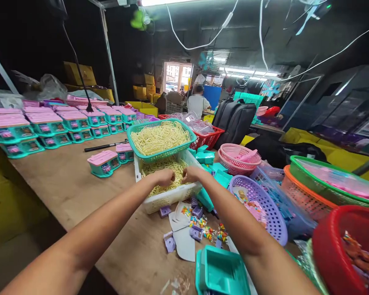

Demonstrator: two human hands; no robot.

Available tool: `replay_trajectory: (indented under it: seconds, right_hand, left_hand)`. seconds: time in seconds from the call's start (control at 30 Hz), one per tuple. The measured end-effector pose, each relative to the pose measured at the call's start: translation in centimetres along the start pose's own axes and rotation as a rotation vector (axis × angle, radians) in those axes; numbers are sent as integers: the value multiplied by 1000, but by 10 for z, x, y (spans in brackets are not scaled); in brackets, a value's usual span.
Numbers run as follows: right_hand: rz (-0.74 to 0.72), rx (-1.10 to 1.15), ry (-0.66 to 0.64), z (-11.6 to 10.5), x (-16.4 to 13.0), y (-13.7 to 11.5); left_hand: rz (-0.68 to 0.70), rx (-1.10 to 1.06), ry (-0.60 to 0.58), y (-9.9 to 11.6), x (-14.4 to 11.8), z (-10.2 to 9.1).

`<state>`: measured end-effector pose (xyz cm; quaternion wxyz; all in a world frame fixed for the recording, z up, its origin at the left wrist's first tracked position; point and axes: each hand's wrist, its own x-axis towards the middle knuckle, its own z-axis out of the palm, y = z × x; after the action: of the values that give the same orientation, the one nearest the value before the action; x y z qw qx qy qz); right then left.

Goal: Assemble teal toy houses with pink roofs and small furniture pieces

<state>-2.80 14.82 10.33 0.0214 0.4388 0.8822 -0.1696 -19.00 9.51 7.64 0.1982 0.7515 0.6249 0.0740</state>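
Observation:
My left hand (166, 177) and my right hand (191, 173) are close together over a white plastic basket (160, 202). Both have curled, closed fingers; whatever they may hold is too small or hidden. Pale yellow stick-like pieces (162, 164) fill the white basket just beneath them. Across its far part rests a teal basket (153, 156), heaped with more yellow pieces (162, 137). Left of the baskets stands a small teal box with a pink top (103, 163). Purple plastic parts (169, 241) and colourful small charms (207, 232) lie scattered below my right forearm.
Rows of teal-and-pink boxes (49, 129) line the table's left side. A teal tray (226, 272) is near the front. Purple (275, 217), pink (240, 166) and red (329, 237) baskets crowd the right. Behind are black backpacks (238, 121) and a seated person (197, 104).

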Motion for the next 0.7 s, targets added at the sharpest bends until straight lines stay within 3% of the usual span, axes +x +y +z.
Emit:
replay_trajectory:
  seconds: [0.13,0.33,0.53,0.63,0.7]
  right_hand:
    - [-28,29,-23,21,21,7]
    - [-63,81,111,25,20,22]
    - [-22,254,383,21,20,25]
    - [-125,371,448,18,20,24]
    - [-227,448,423,17,18,23]
  left_hand:
    - [-116,-54,-89,-5,11,5]
    - [-246,-242,-110,-13,24,10]
    - [-311,-463,-13,-25,16,-6]
    - [-268,-581,76,-26,7,-18]
    - [-217,-639,146,-22,1,-22]
